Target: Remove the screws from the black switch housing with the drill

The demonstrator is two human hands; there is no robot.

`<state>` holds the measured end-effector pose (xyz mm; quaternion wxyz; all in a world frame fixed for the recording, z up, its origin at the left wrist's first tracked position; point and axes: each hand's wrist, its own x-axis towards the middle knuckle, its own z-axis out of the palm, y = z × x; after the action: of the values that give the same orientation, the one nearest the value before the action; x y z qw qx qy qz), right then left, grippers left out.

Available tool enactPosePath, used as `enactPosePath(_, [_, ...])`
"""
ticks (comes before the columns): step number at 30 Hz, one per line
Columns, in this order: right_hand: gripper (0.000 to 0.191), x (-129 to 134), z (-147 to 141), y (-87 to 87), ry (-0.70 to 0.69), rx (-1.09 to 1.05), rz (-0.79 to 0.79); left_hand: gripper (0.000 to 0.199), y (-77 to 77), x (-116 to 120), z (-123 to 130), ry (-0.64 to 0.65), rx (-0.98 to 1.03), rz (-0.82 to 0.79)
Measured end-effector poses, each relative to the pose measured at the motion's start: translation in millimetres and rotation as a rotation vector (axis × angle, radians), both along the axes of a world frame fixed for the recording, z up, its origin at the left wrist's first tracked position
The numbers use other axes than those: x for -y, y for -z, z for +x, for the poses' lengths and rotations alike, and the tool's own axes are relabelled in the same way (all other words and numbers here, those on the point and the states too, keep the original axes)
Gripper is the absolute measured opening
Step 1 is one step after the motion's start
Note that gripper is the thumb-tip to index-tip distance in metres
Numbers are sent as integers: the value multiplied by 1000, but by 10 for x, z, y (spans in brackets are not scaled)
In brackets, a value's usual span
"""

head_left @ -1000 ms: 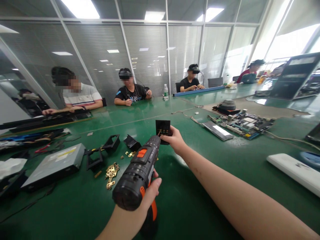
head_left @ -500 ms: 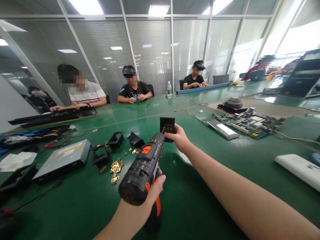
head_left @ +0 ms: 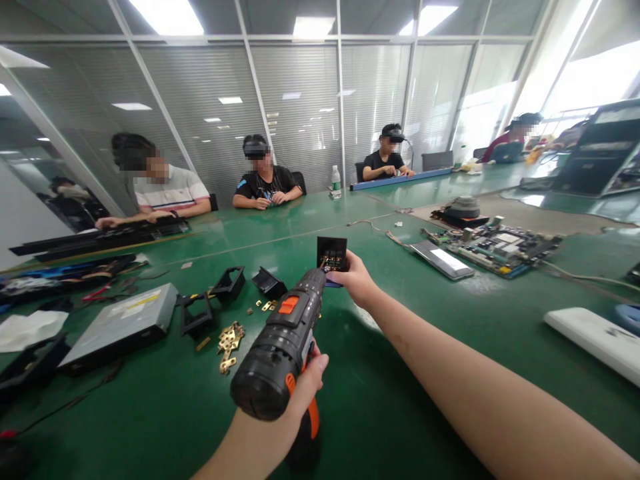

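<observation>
My left hand (head_left: pixel 310 380) is wrapped round the grip of a black and orange cordless drill (head_left: pixel 280 343), its thumb on the right side. The drill points away from me, and its tip meets the lower inside of a small black plastic part (head_left: pixel 333 247) with gold-coloured metal bits in it. My right hand (head_left: pixel 357 280) pinches that part at its right edge, thumb in front, other fingers mostly hidden behind. Left of the drill lie a heap of small brass plates (head_left: pixel 230 340) and several black plastic frames (head_left: pixel 197 317). Exactly what the drill tip touches is too small to tell.
A silver disc drive (head_left: pixel 123 327) lies on the left of the green table (head_left: pixel 400 387). To the right are a phone-like slab (head_left: pixel 443 259), a circuit board (head_left: pixel 505 245) and a white case (head_left: pixel 595 343). Several people sit across the table, near a water bottle (head_left: pixel 335 183).
The view has shifted slightly, so the scene sits a little further left. Both hands keep their grips, with the drill tip still at the black part, whose lower edge now shows some blue.
</observation>
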<state>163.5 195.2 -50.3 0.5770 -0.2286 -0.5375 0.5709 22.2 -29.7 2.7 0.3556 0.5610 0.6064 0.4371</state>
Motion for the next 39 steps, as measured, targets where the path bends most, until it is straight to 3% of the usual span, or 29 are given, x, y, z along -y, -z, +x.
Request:
enactPosePath(6, [51,4,10,-3,13,11,6,20,-62,20,25,1,30,-11])
enactPosePath(15, [49,-21,4,24,15,2,7,25,74,-40,-37,-11,9,20])
enactPosePath(27, [49,-22,4,13,13,-4,14,23,39,-8,-52,37,-35,3])
enactPosePath(39, [46,-6,-9,2,44,20,-2,24,100,-60,-43,14,-13,20])
